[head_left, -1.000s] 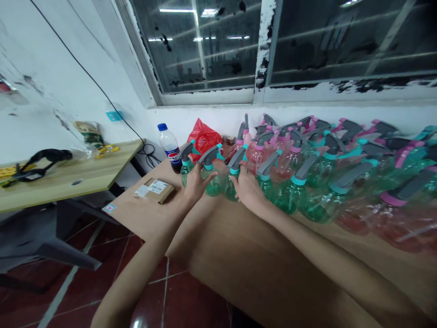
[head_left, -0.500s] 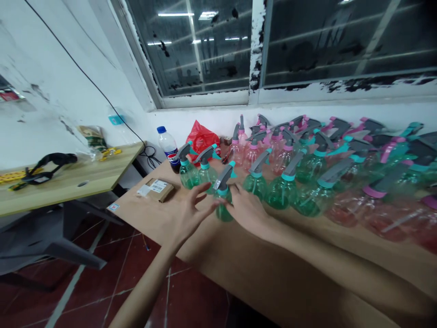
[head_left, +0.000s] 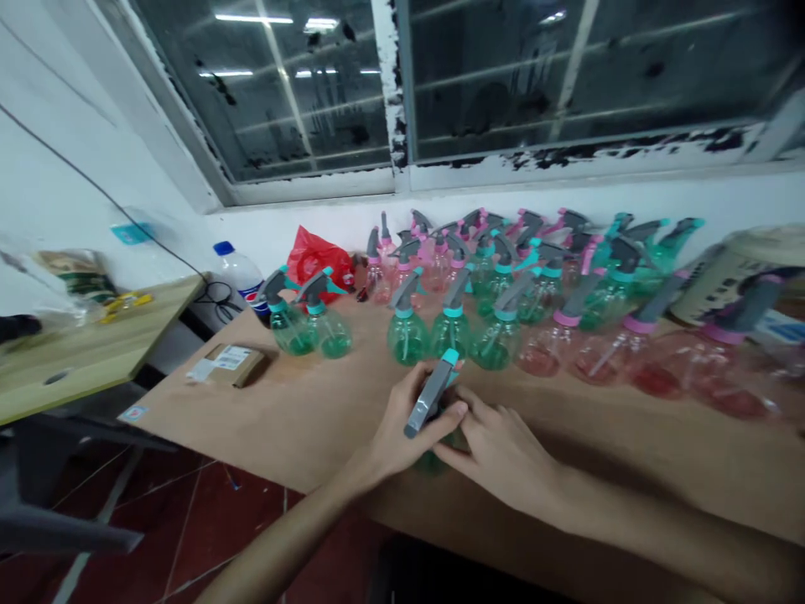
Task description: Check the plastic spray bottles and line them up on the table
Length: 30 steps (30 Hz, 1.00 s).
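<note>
A green spray bottle (head_left: 431, 396) with a grey and turquoise trigger head is between my hands, near the front of the brown table (head_left: 302, 419). My left hand (head_left: 402, 432) closes around its neck, just under the spray head. From the other side my right hand (head_left: 506, 449) wraps the bottle, its fingertips meeting my left fingers. Most of the green body is hidden behind my hands. Just beyond stands a row of green spray bottles (head_left: 407, 334), with two more green spray bottles (head_left: 327, 329) to the left.
Pink spray bottles (head_left: 607, 352) stand at the right, others along the wall. A cardboard box (head_left: 230, 364) lies at the left, near a Pepsi bottle (head_left: 242, 273) and a red plastic bag (head_left: 314, 260). A large pale container (head_left: 733, 260) stands at the far right. Another table (head_left: 106, 344) adjoins.
Both hands have closed on the green spray bottle and brought it from the row toward me, with its head now tilted. The view has shifted to the right.
</note>
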Each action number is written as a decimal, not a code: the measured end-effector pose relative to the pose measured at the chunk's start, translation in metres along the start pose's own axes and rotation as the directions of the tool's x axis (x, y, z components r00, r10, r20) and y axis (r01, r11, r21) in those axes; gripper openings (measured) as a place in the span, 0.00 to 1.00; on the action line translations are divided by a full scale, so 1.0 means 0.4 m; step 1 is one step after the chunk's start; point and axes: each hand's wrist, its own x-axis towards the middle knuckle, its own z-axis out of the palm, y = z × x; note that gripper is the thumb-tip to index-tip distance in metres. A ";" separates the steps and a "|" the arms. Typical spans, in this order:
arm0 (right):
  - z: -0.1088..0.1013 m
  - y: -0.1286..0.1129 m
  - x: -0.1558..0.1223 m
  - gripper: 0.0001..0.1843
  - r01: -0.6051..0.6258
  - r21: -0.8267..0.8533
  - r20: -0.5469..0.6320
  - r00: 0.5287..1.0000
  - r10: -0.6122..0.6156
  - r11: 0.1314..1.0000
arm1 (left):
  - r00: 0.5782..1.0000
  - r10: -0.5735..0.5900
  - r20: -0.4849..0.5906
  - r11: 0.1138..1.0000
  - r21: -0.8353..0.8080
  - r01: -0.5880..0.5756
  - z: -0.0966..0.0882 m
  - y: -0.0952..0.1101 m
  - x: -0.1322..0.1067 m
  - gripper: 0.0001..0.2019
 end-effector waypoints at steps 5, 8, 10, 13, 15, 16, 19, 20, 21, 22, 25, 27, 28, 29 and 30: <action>-0.043 0.090 -0.090 0.20 -0.018 -0.053 -0.081 0.997 0.014 0.998 | 0.998 0.041 0.050 0.999 -0.038 -0.039 0.114 0.035 0.053 0.14; -0.081 0.157 -0.142 0.23 -0.023 -0.029 -0.054 0.998 0.021 0.999 | 0.994 0.056 0.091 0.997 -0.058 -0.051 0.178 0.053 0.084 0.13; -0.101 0.211 -0.180 0.23 -0.019 0.030 -0.013 1.000 0.020 0.999 | 0.992 0.062 0.106 0.996 -0.070 -0.055 0.215 0.057 0.102 0.13; -0.103 0.302 -0.246 0.22 -0.049 0.103 0.018 0.999 0.047 0.993 | 0.991 0.073 0.108 0.995 -0.080 -0.065 0.255 0.053 0.128 0.14; -0.084 0.361 -0.288 0.21 -0.073 0.092 0.011 0.997 0.072 0.993 | 0.992 0.079 0.100 0.994 -0.079 -0.071 0.270 0.049 0.142 0.12; -0.071 0.388 -0.305 0.20 -0.082 0.072 0.004 0.997 0.082 0.994 | 0.992 0.083 0.096 0.994 -0.075 -0.076 0.275 0.049 0.148 0.11; -0.037 0.443 -0.337 0.21 -0.077 0.007 -0.003 0.997 0.077 0.997 | 0.990 0.107 0.092 0.993 -0.065 -0.101 0.282 0.053 0.163 0.07; -0.029 0.453 -0.340 0.22 -0.073 -0.005 -0.001 0.997 0.073 0.997 | 0.990 0.111 0.087 0.992 -0.065 -0.106 0.283 0.056 0.168 0.05; -0.023 0.460 -0.340 0.22 -0.071 -0.008 0.003 0.997 0.071 0.997 | 0.990 0.109 0.087 0.992 -0.068 -0.104 0.284 0.058 0.174 0.04; -0.020 0.464 -0.337 0.23 -0.069 -0.005 0.006 0.998 0.069 0.998 | 0.990 0.102 0.093 0.993 -0.073 -0.095 0.286 0.060 0.180 0.03; -0.016 0.468 -0.324 0.22 -0.072 0.022 0.009 0.997 0.071 0.997 | 0.990 0.081 0.116 0.995 -0.074 -0.072 0.290 0.062 0.196 0.03; -0.013 0.471 -0.318 0.22 -0.074 0.031 0.010 0.997 0.073 0.997 | 0.989 0.081 0.125 0.996 -0.056 -0.074 0.292 0.061 0.203 0.04; -0.011 0.473 -0.317 0.22 -0.074 0.032 0.012 0.997 0.074 0.997 | 0.988 0.081 0.132 0.996 -0.047 -0.075 0.293 0.060 0.206 0.04; -0.009 0.477 -0.317 0.23 -0.073 0.032 0.015 0.997 0.073 0.997 | 0.987 0.080 0.138 0.996 -0.044 -0.074 0.293 0.060 0.207 0.05; -0.006 0.480 -0.318 0.22 -0.072 0.032 0.020 0.997 0.071 0.997 | 0.987 0.077 0.143 0.997 -0.041 -0.072 0.293 0.060 0.208 0.05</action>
